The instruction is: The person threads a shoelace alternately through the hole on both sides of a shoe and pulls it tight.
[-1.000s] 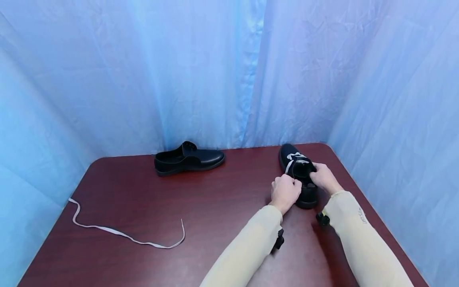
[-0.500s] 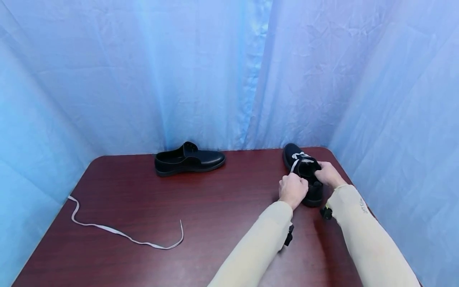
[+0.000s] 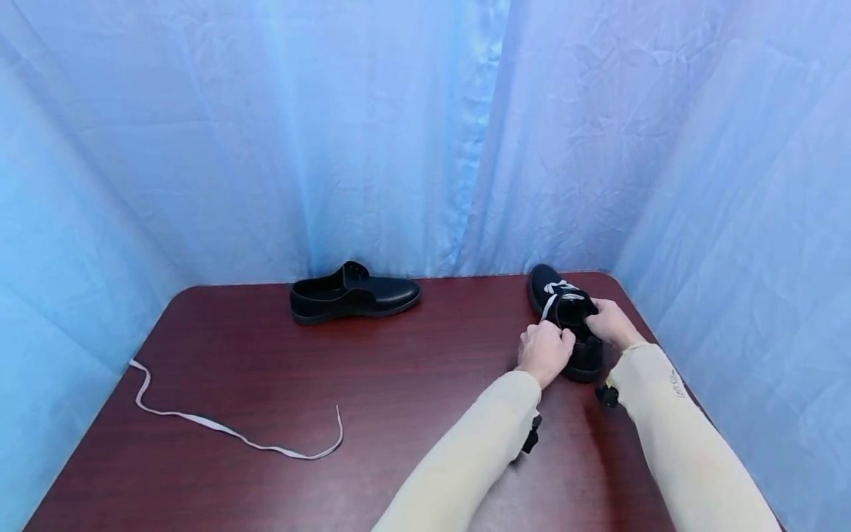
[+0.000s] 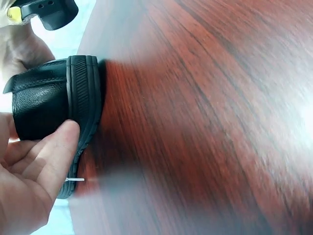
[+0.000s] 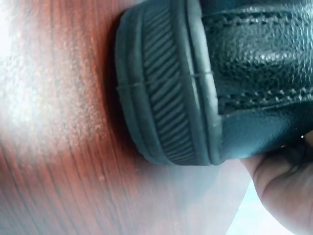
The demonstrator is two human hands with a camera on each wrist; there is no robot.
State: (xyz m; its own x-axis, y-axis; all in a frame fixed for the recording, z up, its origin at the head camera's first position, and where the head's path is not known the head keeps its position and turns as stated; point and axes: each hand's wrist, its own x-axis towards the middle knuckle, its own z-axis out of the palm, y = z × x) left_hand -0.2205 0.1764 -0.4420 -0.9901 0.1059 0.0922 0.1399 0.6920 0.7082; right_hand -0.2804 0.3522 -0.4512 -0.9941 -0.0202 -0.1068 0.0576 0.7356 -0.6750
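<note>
A black lace-up shoe stands at the table's right side, toe toward the curtain. White shoelace crosses its front, and one length runs down its left side to my left hand. That hand grips the shoe's left side near the opening; its fingers lie along the outer wall in the left wrist view, where a short white lace end shows beside the sole. From the right, my right hand holds the collar, thumb at the opening. The heel fills the right wrist view.
An unlaced black shoe lies along the far edge, left of centre, toe to the right. A loose white shoelace curves over the left part of the reddish-brown table. Blue curtains enclose the table.
Both hands and the laced shoe have shifted slightly to the right, and the shoe has turned a little. The grips look the same. The other shoe and the loose lace lie as before.
</note>
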